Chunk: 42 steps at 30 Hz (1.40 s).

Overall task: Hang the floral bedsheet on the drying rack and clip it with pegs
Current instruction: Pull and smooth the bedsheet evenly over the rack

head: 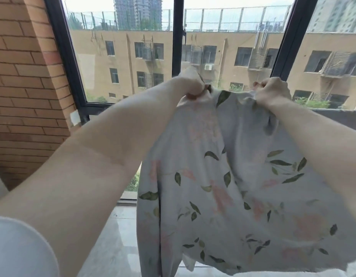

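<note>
Your left hand point(190, 84) and right hand point(272, 89) each have fingers curled tight on the top edge of the floral bedsheet point(233, 186), which stretches between your fists and hangs below them before the window point(229, 47).

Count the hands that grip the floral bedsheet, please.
2. The left hand grips the floral bedsheet at its top left edge; the right hand grips its top right.

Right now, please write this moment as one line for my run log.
left hand: grips sheet's top edge | right hand: grips top edge | floral bedsheet: held up, hanging before window | pegs: none visible
</note>
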Each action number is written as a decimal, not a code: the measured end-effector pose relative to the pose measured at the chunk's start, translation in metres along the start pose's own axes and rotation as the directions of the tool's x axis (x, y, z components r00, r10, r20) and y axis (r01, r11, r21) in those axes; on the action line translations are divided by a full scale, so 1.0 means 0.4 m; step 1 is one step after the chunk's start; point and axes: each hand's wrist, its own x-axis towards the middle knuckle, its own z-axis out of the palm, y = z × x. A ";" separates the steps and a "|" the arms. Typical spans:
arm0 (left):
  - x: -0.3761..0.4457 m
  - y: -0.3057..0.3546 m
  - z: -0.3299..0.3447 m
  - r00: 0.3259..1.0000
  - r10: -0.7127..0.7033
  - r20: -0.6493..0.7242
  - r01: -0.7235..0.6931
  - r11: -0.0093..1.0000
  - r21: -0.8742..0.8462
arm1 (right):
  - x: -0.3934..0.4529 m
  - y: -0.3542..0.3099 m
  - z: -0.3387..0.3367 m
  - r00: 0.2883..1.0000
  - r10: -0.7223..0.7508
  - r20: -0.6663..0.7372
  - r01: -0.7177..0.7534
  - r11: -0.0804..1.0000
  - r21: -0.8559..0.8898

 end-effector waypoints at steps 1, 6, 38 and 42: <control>0.002 -0.011 0.026 0.998 -0.027 0.063 0.022 0.996 0.091 | -0.004 0.006 0.003 0.999 -0.030 0.026 0.030 1.000 0.001; -0.006 -0.052 0.033 0.983 -0.088 0.164 0.077 0.994 0.074 | -0.050 0.017 0.011 0.936 -0.212 0.280 0.220 0.975 0.001; -0.179 -0.080 0.133 0.941 0.266 -0.209 -0.188 0.925 0.330 | -0.030 0.261 -0.040 0.943 -0.307 0.131 0.328 0.924 -0.195; -0.176 -0.079 0.143 0.929 0.223 -0.296 -0.100 0.920 0.379 | 0.015 0.359 -0.106 0.949 -0.283 0.138 0.309 0.924 -0.224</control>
